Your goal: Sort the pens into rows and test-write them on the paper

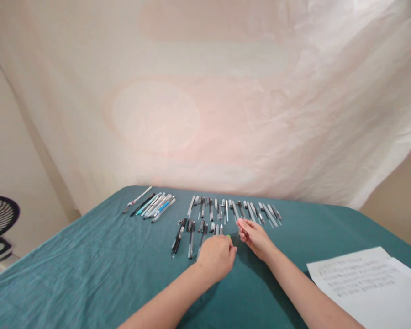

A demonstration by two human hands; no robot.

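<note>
My left hand [216, 257] is curled closed over the near row of pens, its back toward me. A small green bit [229, 236] shows past its fingers; the rest of what it may hold is hidden. Just to the right, my right hand [256, 237] has thumb and fingers pinched together, but what sits between them is too small to make out. Beyond both hands lies a row of disassembled pens [226, 211] with caps and barrels side by side. In the nearer row, a black pen [179, 236] and a clear-barrelled pen [191, 241] lie left of my left hand.
A bunch of pens [158, 206], some teal and blue, lies at the far left of the green tablecloth [99, 260]. Printed paper sheets [366, 288] rest at the right. A black fan [0, 219] stands off the left edge, and a pale cloth [226, 114] hangs behind.
</note>
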